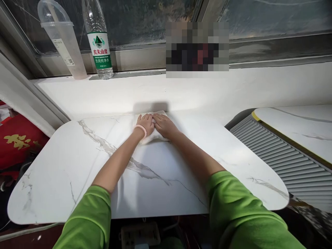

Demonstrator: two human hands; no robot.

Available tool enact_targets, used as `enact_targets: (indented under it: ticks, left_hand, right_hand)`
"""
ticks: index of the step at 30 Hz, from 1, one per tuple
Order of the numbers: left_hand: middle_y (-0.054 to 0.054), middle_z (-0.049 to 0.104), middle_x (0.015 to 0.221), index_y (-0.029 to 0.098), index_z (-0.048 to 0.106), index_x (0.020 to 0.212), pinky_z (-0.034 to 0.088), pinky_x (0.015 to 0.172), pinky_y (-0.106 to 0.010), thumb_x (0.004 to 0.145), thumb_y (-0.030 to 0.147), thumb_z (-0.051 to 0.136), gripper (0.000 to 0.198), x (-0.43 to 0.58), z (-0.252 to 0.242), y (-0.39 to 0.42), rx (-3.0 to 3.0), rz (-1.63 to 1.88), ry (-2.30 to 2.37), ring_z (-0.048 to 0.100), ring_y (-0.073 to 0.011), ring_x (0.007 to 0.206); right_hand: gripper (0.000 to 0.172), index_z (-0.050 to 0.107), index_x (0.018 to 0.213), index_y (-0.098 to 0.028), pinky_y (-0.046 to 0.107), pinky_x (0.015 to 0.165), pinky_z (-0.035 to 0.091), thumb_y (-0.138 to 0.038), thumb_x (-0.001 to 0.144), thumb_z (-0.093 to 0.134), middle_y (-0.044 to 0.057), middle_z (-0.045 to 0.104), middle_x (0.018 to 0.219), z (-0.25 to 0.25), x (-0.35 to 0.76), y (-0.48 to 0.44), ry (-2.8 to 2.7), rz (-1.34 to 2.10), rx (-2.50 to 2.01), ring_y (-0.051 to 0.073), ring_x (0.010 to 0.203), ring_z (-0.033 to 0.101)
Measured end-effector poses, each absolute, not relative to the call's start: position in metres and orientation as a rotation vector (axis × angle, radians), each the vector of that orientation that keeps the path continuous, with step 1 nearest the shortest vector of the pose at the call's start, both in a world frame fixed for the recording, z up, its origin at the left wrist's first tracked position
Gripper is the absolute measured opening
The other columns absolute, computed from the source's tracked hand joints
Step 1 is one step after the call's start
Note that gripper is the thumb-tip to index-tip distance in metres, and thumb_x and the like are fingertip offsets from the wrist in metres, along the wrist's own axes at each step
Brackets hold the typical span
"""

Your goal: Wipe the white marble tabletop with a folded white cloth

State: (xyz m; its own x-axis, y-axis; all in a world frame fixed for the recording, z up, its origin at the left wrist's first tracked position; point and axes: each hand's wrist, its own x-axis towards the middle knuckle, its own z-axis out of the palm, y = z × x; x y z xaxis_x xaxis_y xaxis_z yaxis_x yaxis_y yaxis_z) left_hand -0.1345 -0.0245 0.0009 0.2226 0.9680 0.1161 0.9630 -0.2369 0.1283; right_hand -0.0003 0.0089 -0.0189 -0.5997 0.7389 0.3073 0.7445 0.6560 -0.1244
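Note:
A folded, off-white cloth (pixel 155 136) lies on the white marble-patterned table (pixel 197 162), close to the wall at its far edge. On its left part rests my left hand (pixel 145 123), palm down with fingers stretched forward; a pink coiled band circles that wrist. My right hand (pixel 166 126) lies flat beside it on the cloth, its fingers angled left and meeting the left hand. Both palms press from above, covering much of the cloth. The undersides of my hands are hidden.
On the window ledge stand a clear lidded cup (pixel 64 48) and a labelled water bottle (pixel 100 52). A red bag (pixel 20 141) is left of the table. To the right stands a ribbed grey counter (pixel 282 155) with a white top. A blurred patch covers part of the window.

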Motion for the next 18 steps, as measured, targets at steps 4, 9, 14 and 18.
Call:
enact_targets:
  ticks: [4, 9, 14, 18]
  left_hand:
    - [-0.011, 0.039, 0.155, 0.008, 0.040, 0.145, 0.017, 0.121, -0.044, 0.097, 0.021, 0.028, 0.051, -0.124, -0.001, -0.047, 2.435, 0.234, 1.930, 0.031, -0.0213, 0.144]
    - [-0.015, 0.032, 0.158, 0.002, 0.033, 0.149, 0.014, 0.122, -0.051, 0.097, 0.027, 0.026, 0.058, -0.079, -0.003, -0.101, 2.443, 0.168, 1.887, 0.025, -0.0275, 0.147]
    - [-0.019, 0.027, 0.159, -0.002, 0.028, 0.151, 0.008, 0.121, -0.059, 0.098, 0.032, 0.026, 0.063, -0.010, 0.002, -0.154, 2.497, 0.116, 1.697, 0.020, -0.0359, 0.148]
    - [-0.020, 0.030, 0.157, -0.002, 0.035, 0.148, 0.010, 0.121, -0.060, 0.096, 0.035, 0.034, 0.064, 0.042, 0.004, -0.168, 2.583, 0.152, 1.529, 0.023, -0.0384, 0.146]
  right_hand:
    - [0.052, 0.049, 0.137, -0.004, 0.047, 0.113, 0.034, -0.020, 0.092, 0.030, 0.018, 0.052, 0.144, -0.026, 0.019, -0.007, -2.570, -0.042, -1.121, 0.027, 0.137, 0.044]
    - [0.055, 0.046, 0.141, -0.004, 0.049, 0.114, 0.035, -0.022, 0.094, 0.027, 0.018, 0.049, 0.147, -0.032, 0.072, -0.056, -2.601, -0.036, -0.987, 0.026, 0.139, 0.042]
    - [0.054, 0.044, 0.145, -0.010, 0.050, 0.114, 0.038, -0.027, 0.095, 0.031, 0.014, 0.049, 0.147, -0.037, 0.154, -0.116, -2.533, -0.044, -1.022, 0.026, 0.139, 0.043]
    - [0.056, 0.038, 0.151, -0.019, 0.050, 0.113, 0.039, -0.027, 0.096, 0.033, 0.008, 0.046, 0.151, -0.040, 0.217, -0.145, -2.497, -0.058, -1.165, 0.025, 0.138, 0.044]
